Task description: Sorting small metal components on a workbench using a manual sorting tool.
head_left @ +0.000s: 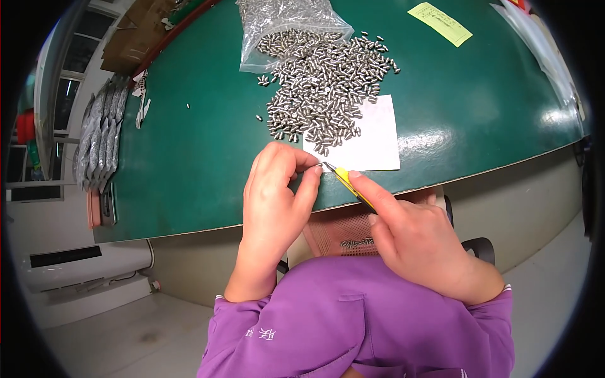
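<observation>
Between thumb and forefinger, my left hand (275, 186) pinches a small metal piece (319, 165) close to the table's front edge. Most of that piece is hidden by the fingertips. My right hand (416, 236) grips a slim yellow and black utility knife (344, 177), forefinger laid along its top. The knife's dark tip points up and left, right beside the pinched piece; I cannot tell whether they touch. Just beyond both hands lies a heap of small, silvery, bullet-shaped metal parts (324, 88). It spreads partly over a white sheet of paper (381, 138).
A clear plastic bag (252, 57) spills the parts onto the green table (195, 157). A yellow paper slip (441, 24) lies at the far right. Several filled bags (101, 135) stand left of the table. Below its edge, a pink mesh basket (328, 230) holds metal parts.
</observation>
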Tool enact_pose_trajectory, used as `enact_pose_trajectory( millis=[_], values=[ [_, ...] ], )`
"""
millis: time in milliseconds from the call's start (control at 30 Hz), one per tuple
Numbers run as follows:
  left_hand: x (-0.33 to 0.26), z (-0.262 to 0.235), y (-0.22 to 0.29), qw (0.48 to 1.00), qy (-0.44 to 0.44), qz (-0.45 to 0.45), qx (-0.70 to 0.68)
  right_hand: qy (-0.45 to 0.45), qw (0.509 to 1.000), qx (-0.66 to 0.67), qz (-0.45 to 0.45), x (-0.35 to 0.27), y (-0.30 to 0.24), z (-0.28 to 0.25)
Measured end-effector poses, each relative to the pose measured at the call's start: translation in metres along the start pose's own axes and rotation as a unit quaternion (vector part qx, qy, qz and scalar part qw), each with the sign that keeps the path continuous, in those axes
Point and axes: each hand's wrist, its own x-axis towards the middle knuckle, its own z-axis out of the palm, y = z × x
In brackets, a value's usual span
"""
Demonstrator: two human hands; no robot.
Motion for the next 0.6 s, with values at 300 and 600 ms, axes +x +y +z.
enact_pose_trajectory(
  millis=[300, 600],
  values=[
    [0.001, 0.001, -0.001, 0.999, -0.005, -0.027, -0.028, -0.037, 0.998, 0.041, 0.039, 0.001, -0.003, 0.002],
    [0.003, -0.001, 0.002, 0.997, -0.003, -0.054, -0.062, -0.108, 0.992, 0.015, 0.057, 0.016, -0.015, -0.023]
  ],
)
